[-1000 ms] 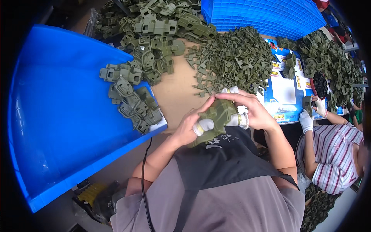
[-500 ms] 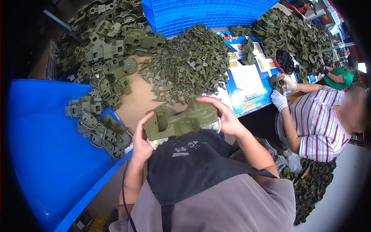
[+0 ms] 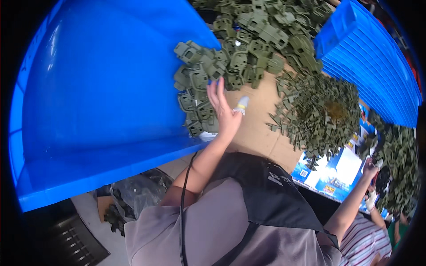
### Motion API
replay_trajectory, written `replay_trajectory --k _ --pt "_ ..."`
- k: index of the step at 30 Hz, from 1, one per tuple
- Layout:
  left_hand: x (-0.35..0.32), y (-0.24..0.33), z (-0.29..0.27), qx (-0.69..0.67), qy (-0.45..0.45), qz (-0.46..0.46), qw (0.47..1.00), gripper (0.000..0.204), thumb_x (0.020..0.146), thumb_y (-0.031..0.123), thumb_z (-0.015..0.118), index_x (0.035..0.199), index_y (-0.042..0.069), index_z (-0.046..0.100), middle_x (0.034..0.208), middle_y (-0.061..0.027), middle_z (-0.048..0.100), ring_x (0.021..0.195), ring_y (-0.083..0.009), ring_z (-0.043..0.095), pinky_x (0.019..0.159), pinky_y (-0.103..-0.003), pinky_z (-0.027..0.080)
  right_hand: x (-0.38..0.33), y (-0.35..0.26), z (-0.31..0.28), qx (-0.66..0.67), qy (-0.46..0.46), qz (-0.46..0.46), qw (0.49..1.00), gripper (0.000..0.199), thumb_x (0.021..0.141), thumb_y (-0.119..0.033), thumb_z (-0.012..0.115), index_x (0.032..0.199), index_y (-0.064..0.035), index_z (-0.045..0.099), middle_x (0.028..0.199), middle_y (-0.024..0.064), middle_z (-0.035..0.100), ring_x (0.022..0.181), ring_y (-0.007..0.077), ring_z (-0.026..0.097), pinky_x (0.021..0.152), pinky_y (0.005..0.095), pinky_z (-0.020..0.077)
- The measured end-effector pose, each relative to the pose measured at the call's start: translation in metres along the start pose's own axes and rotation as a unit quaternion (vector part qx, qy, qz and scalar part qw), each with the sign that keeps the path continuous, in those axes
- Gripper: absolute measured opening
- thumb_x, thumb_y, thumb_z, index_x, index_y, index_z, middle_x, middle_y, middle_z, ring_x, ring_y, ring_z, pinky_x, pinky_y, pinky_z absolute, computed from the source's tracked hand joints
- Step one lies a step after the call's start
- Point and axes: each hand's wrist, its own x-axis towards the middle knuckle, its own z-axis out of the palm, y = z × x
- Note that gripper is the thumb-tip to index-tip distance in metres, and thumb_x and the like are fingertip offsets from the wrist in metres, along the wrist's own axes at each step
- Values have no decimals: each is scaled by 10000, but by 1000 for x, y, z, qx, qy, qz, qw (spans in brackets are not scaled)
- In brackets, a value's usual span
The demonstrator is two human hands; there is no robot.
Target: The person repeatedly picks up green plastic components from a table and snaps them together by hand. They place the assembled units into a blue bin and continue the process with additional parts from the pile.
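Note:
My left hand (image 3: 225,111) reaches over the left part of the worktop, fingers stretched and slightly apart, with a white cover on the thumb. Its fingertips are at a stack of olive-green plastic vehicle bodies (image 3: 199,75) that hangs over the edge of the blue bin; nothing shows in its grasp. My right hand (image 3: 370,169) is stretched far to the right, beside a dark green part (image 3: 367,145) on the printed blue-and-white sheet (image 3: 330,175). It is small and partly turned away, so its grip is unclear.
A large blue bin (image 3: 106,88) fills the left side. Small green parts (image 3: 317,111) lie heaped on the brown board (image 3: 262,122). More vehicle bodies (image 3: 266,26) are piled behind. A blue crate (image 3: 368,57) stands far right. A co-worker's striped shirt (image 3: 366,241) is near my right arm.
The view has turned left. Both hands held a green vehicle body before; now they are wide apart, the left at the stack and the right far right. Where that body went is unclear.

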Motion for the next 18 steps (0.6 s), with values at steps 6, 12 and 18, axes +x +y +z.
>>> replay_trajectory --k 6,12,18 --pt "19 -33 -14 210 75 -215 951 1111 577 59 745 1431 139 39 1403 -270 103 1299 -415 195 1032 -559 139 -17 42 85 -400 -108 -202 888 819 762 -215 631 1417 -135 145 1356 103 375 1215 252 389 990 395 299" --pt "7 -31 -19 144 98 -189 967 1063 590 -76 668 1433 150 61 1314 -252 285 1178 -420 367 962 -464 301 -257 156 187 -505 -456 -246 690 332 791 -5 536 1115 -56 589 1144 110 586 1060 225 543 942 318 386" --pt "-8 36 -22 -454 -65 -191 868 1043 663 -103 664 1436 139 6 1428 -145 206 1253 -246 337 967 -312 365 -417 185 217 -360 -635 -98 677 409 824 -114 605 1217 -66 505 1188 108 550 1076 221 541 906 326 428"
